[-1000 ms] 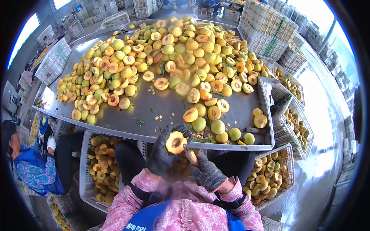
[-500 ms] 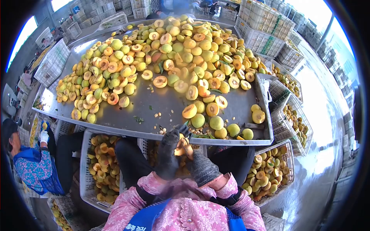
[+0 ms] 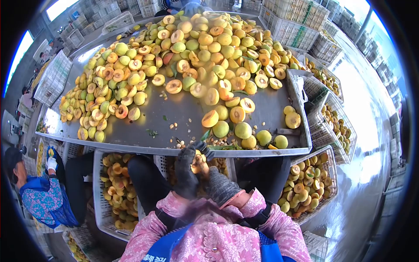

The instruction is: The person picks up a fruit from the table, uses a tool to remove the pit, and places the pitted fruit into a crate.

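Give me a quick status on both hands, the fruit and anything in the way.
Left hand gripping fruit. Right hand close against it, grip unclear. Fruit partly covered by the hands. Tray rim just beyond, nothing visibly blocking.

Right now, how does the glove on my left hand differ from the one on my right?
Colour: the left glove is near-black, while the right glove is mottled grey.
Surface: the left glove looks fairly smooth; the right glove looks knitted.
Pose: the left glove points up, fingers curled around a piece of stone fruit; the right glove slants inward toward that piece.
Shared: both are worn and close together.
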### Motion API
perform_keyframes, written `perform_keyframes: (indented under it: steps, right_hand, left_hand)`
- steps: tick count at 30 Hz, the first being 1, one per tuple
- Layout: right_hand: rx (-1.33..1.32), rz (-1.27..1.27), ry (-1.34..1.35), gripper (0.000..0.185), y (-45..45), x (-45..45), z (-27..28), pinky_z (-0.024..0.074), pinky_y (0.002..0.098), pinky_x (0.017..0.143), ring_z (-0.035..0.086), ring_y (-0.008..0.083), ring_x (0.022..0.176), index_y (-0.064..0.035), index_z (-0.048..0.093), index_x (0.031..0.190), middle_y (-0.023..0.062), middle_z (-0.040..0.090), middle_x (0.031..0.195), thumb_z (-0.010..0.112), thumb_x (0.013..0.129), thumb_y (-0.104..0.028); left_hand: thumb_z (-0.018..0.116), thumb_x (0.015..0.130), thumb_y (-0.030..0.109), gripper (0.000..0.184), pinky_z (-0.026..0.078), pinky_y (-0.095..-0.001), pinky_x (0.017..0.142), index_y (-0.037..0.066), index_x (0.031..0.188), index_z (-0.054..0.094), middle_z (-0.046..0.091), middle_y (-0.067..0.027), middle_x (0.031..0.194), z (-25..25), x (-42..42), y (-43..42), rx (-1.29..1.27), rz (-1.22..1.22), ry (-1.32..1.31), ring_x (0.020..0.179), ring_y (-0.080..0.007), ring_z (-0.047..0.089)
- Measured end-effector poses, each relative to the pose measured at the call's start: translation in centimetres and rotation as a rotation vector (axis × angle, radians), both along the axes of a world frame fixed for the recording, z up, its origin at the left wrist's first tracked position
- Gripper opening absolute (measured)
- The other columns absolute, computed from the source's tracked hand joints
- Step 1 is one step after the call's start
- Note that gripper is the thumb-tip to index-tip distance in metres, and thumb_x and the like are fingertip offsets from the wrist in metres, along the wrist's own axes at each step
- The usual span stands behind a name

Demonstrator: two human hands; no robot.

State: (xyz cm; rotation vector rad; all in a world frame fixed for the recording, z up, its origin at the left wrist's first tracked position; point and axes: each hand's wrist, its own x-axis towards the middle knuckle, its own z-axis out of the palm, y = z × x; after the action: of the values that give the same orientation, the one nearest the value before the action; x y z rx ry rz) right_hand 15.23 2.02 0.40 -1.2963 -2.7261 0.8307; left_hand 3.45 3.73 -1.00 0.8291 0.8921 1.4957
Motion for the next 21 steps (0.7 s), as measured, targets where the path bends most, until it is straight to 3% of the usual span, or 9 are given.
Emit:
perform_keyframes:
  steps: [2,5,8,11,14,17,20,21]
  right_hand:
    - [-0.34,-0.228,0.228,0.064,-0.2,0.5,2.1,0.045,0.0378,0.075,0.055,0.0341,0.083,0.0027,0.02,0.139,0.0225,0.053,0.102,0.05,0.088,-0.023]
    - [-0.095,-0.11,0.352,0.074,-0.4,0.5,-3.7,0.0463,0.041,0.071,0.057,0.038,0.08,0.0009,0.014,0.14,0.0256,0.051,0.1,0.055,0.085,-0.023]
    - [-0.201,-0.275,0.343,0.072,-0.7,0.3,-1.1,0.0467,0.0416,0.073,0.058,0.0388,0.082,-0.0007,0.017,0.14,0.0245,0.053,0.1,0.056,0.083,-0.019]
    - [-0.214,-0.316,0.355,0.073,-0.5,0.4,0.5,0.0461,0.0423,0.076,0.058,0.0387,0.086,-0.0021,0.019,0.14,0.0242,0.053,0.099,0.058,0.08,-0.019]
    - [-0.181,-0.245,0.502,0.074,-0.2,0.2,-1.4,0.0458,0.0423,0.077,0.058,0.0379,0.087,-0.0019,0.021,0.14,0.0234,0.053,0.104,0.059,0.079,-0.019]
    - [-0.225,-0.258,0.466,0.075,0.1,0.0,-1.8,0.0459,0.0408,0.079,0.058,0.0362,0.088,-0.0008,0.022,0.139,0.0232,0.053,0.107,0.06,0.077,-0.02]
    - [-0.281,-0.285,0.29,0.061,0.2,-0.2,1.8,0.045,0.038,0.082,0.058,0.0325,0.092,-0.0002,0.032,0.135,0.0211,0.053,0.11,0.054,0.082,-0.021]
    - [-0.175,-0.232,0.287,0.057,0.2,-0.4,-0.3,0.0451,0.0376,0.081,0.058,0.0323,0.092,-0.0003,0.034,0.134,0.0212,0.054,0.11,0.051,0.084,-0.022]
  left_hand:
    - [0.038,0.093,0.014,0.033,0.047,-0.0339,0.09,-0.009,0.112,0.052,0.059,-0.0157,0.108,0.2,-0.3,0.0,0.01,0.015,0.083,0.099,-0.0209,0.058]
    - [0.037,0.094,0.014,0.033,0.047,-0.0344,0.089,-0.009,0.113,0.052,0.058,-0.0159,0.109,-2.1,-0.9,0.3,0.082,0.033,0.294,0.098,-0.0213,0.058]
    - [0.036,0.094,0.013,0.033,0.046,-0.0347,0.091,-0.008,0.114,0.052,0.058,-0.016,0.109,0.0,0.2,0.2,-0.002,0.054,-0.095,0.1,-0.0222,0.057]
    - [0.038,0.094,0.013,0.032,0.043,-0.0351,0.094,-0.008,0.115,0.05,0.057,-0.016,0.111,0.1,1.0,0.0,0.087,0.167,0.07,0.104,-0.0236,0.055]
    - [0.04,0.094,0.012,0.032,0.042,-0.0354,0.095,-0.007,0.117,0.049,0.055,-0.0155,0.114,-0.8,0.1,-0.1,0.244,0.233,0.582,0.106,-0.0241,0.054]
    - [0.04,0.094,0.013,0.031,0.042,-0.0354,0.095,-0.006,0.118,0.049,0.055,-0.0152,0.115,-0.8,0.4,-0.2,0.233,0.274,0.448,0.106,-0.0237,0.054]
    - [0.04,0.094,0.015,0.032,0.042,-0.0354,0.095,-0.006,0.116,0.051,0.056,-0.0151,0.113,0.9,0.6,-0.1,0.133,0.208,0.029,0.105,-0.0234,0.054]
    - [0.04,0.094,0.015,0.033,0.042,-0.0353,0.095,-0.006,0.116,0.051,0.056,-0.0153,0.113,0.9,0.5,-0.1,0.14,0.208,0.094,0.105,-0.0234,0.055]
